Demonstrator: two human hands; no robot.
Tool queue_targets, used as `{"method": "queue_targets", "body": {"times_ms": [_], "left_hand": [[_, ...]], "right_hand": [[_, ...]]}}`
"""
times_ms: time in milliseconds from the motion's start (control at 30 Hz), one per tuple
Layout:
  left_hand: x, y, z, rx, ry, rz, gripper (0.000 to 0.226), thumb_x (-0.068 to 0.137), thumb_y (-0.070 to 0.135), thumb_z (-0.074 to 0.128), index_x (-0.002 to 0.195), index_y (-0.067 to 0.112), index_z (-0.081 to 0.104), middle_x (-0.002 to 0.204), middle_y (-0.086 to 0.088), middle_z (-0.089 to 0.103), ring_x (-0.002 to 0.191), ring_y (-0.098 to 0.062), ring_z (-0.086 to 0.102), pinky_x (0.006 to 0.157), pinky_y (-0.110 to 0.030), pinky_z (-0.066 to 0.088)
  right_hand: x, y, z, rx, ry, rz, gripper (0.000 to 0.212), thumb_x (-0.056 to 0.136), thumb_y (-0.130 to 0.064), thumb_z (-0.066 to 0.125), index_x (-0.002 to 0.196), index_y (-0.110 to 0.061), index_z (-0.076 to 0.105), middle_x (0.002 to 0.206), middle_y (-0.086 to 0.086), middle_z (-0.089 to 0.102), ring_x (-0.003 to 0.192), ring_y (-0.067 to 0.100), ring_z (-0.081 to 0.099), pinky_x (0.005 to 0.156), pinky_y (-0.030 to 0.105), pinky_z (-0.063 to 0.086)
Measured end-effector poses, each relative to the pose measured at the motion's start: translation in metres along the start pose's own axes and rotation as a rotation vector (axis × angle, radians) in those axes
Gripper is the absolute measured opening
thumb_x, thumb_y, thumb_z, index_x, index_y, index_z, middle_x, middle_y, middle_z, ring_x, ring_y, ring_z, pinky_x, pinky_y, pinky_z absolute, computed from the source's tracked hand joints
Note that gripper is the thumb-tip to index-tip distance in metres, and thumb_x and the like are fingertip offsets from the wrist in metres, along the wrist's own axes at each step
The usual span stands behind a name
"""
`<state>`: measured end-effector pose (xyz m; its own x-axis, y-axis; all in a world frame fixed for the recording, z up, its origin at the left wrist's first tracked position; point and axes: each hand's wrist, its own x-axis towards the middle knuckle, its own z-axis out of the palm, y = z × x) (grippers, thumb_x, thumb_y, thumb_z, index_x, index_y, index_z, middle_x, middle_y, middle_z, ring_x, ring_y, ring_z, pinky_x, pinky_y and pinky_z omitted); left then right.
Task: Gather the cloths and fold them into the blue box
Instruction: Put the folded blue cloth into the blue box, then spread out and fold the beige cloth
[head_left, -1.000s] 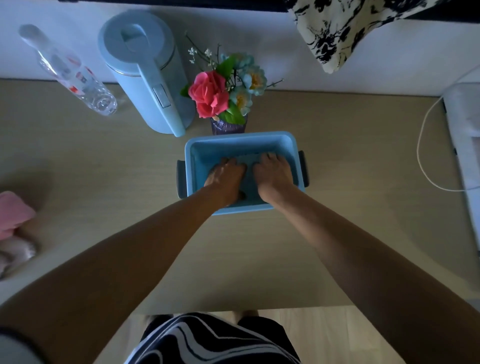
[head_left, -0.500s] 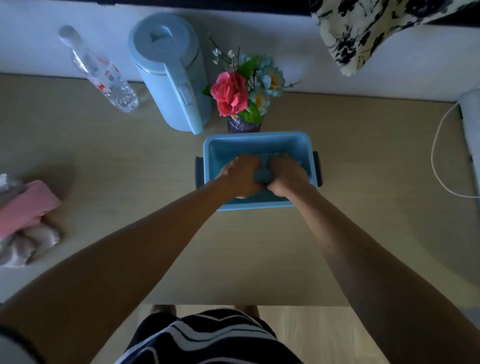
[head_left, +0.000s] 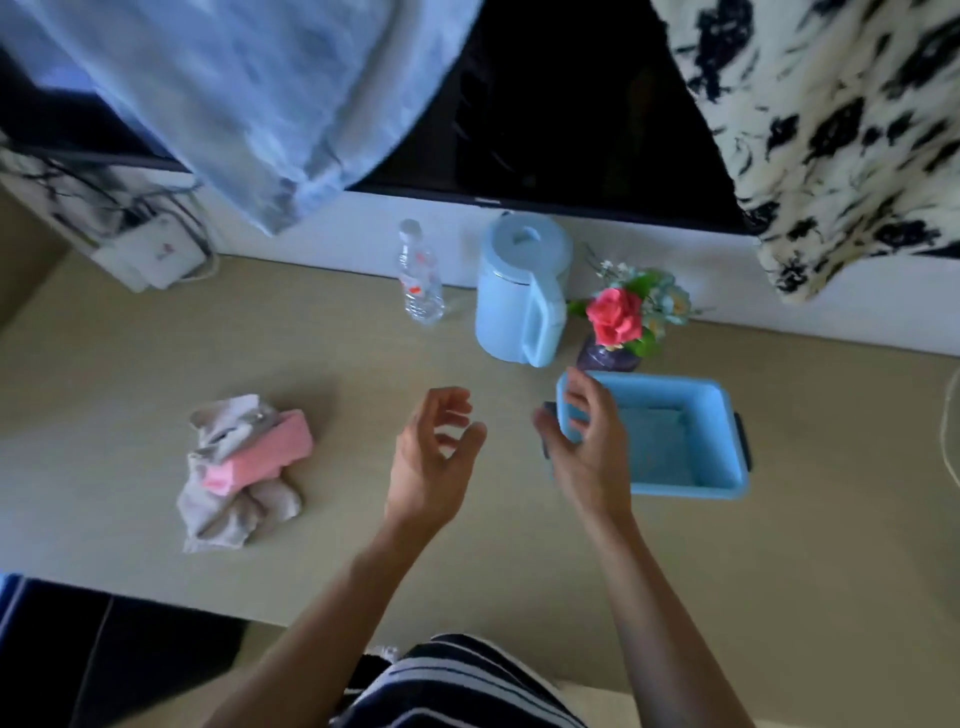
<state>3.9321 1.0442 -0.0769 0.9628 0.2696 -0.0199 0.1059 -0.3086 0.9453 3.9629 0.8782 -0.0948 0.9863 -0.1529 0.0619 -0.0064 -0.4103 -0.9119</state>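
Pink and beige cloths (head_left: 244, 467) lie heaped on the table (head_left: 104, 389) at left. The left hand (head_left: 431, 462) hovers to their right, fingers loosely curled, empty. The right hand (head_left: 587, 452), fingers relaxed and empty, hangs at the left rim of the blue box (head_left: 680, 491); a blue cloth (head_left: 657, 447) lies flat inside.

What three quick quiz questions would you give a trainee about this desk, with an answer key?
1. True or false: a blue cloth already lies inside the blue box.
2. Which cloths lie heaped on the desk, outside the box? A: pink cloth and beige cloth. B: green and yellow. C: none.
3. Fill in: the light blue kettle stands between the water bottle and the ___.
Key: 1 true. 2 A. 3 flower vase.
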Motion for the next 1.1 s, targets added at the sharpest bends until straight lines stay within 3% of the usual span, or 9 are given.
{"method": "queue_targets", "body": {"times_ms": [167, 267, 367, 533, 600, 733, 867, 967, 1100], "left_hand": [[-0.006, -0.047, -0.074, 0.019, 0.123, -0.030, 0.023, 0.087, 0.006, 0.070, 0.107, 0.017, 0.063, 0.098, 0.003, 0.069, 0.085, -0.006, 0.066, 0.066, -0.009, 0.048], [-0.006, -0.089, -0.112, 0.104, 0.173, -0.098, 0.020, 0.088, 0.012, 0.070, 0.106, 0.016, 0.064, 0.101, 0.002, 0.069, 0.089, -0.008, 0.065, 0.073, -0.021, 0.053], [-0.002, -0.138, -0.148, 0.354, 0.197, -0.141, 0.025, 0.086, 0.025, 0.068, 0.109, 0.017, 0.067, 0.113, -0.005, 0.063, 0.105, -0.027, 0.061, 0.090, -0.042, 0.052], [0.019, -0.193, -0.197, 0.706, 0.184, -0.136, 0.045, 0.078, 0.032, 0.068, 0.122, 0.021, 0.064, 0.149, -0.016, 0.039, 0.140, -0.035, 0.027, 0.112, -0.058, 0.032], [0.030, -0.205, -0.213, 0.807, 0.092, -0.193, 0.052, 0.081, 0.033, 0.071, 0.130, 0.024, 0.060, 0.156, -0.013, 0.034, 0.147, -0.035, 0.022, 0.115, -0.052, 0.028], [0.045, -0.213, -0.231, 0.760, 0.019, -0.188, 0.053, 0.082, 0.028, 0.067, 0.133, 0.022, 0.056, 0.137, -0.005, 0.056, 0.129, -0.030, 0.047, 0.106, -0.042, 0.033], [0.058, -0.199, -0.250, 0.575, 0.199, -0.092, 0.037, 0.081, 0.019, 0.064, 0.118, 0.012, 0.064, 0.117, -0.009, 0.064, 0.111, -0.034, 0.059, 0.096, -0.044, 0.040], [0.070, -0.173, -0.267, 0.477, 0.337, 0.035, 0.032, 0.079, 0.018, 0.058, 0.110, 0.009, 0.064, 0.107, -0.011, 0.067, 0.096, -0.035, 0.064, 0.087, -0.043, 0.048], [0.085, -0.126, -0.283, 0.364, 0.373, 0.233, 0.023, 0.083, 0.001, 0.068, 0.106, 0.003, 0.064, 0.104, -0.010, 0.069, 0.088, -0.016, 0.067, 0.077, -0.012, 0.042]], "right_hand": [[-0.034, -0.032, 0.087, 0.000, -0.219, 0.029, 0.059, 0.089, -0.024, 0.074, 0.143, -0.017, 0.050, 0.132, 0.002, 0.059, 0.117, 0.008, 0.057, 0.090, 0.015, 0.047], [-0.051, -0.042, 0.129, -0.016, -0.282, 0.029, 0.056, 0.090, -0.024, 0.073, 0.141, -0.018, 0.051, 0.131, 0.003, 0.059, 0.116, 0.009, 0.057, 0.094, 0.031, 0.052], [-0.070, -0.051, 0.160, -0.033, -0.330, 0.055, 0.054, 0.088, -0.026, 0.073, 0.138, -0.019, 0.054, 0.129, 0.003, 0.059, 0.113, 0.010, 0.058, 0.095, 0.040, 0.053], [-0.089, -0.052, 0.184, -0.052, -0.342, 0.059, 0.049, 0.087, -0.028, 0.072, 0.132, -0.021, 0.057, 0.125, 0.000, 0.057, 0.114, 0.015, 0.061, 0.091, 0.042, 0.055], [-0.093, -0.050, 0.189, -0.081, -0.343, 0.060, 0.046, 0.088, -0.023, 0.073, 0.131, -0.021, 0.058, 0.125, 0.001, 0.057, 0.114, 0.016, 0.061, 0.089, 0.039, 0.056], [-0.096, -0.051, 0.192, -0.087, -0.322, 0.066, 0.042, 0.089, -0.022, 0.073, 0.129, -0.021, 0.059, 0.123, 0.000, 0.057, 0.112, 0.014, 0.062, 0.087, 0.036, 0.056], [-0.092, -0.055, 0.190, -0.086, -0.314, 0.088, 0.040, 0.090, -0.022, 0.072, 0.127, -0.024, 0.058, 0.122, 0.000, 0.059, 0.107, 0.011, 0.064, 0.082, 0.023, 0.052], [-0.091, -0.059, 0.191, -0.065, -0.313, 0.089, 0.038, 0.090, -0.021, 0.072, 0.125, -0.026, 0.057, 0.120, 0.002, 0.061, 0.103, 0.011, 0.065, 0.082, 0.024, 0.052], [-0.089, -0.068, 0.194, -0.048, -0.340, 0.088, 0.038, 0.091, -0.020, 0.072, 0.126, -0.024, 0.058, 0.119, 0.003, 0.062, 0.098, 0.002, 0.063, 0.080, 0.018, 0.050]]}}
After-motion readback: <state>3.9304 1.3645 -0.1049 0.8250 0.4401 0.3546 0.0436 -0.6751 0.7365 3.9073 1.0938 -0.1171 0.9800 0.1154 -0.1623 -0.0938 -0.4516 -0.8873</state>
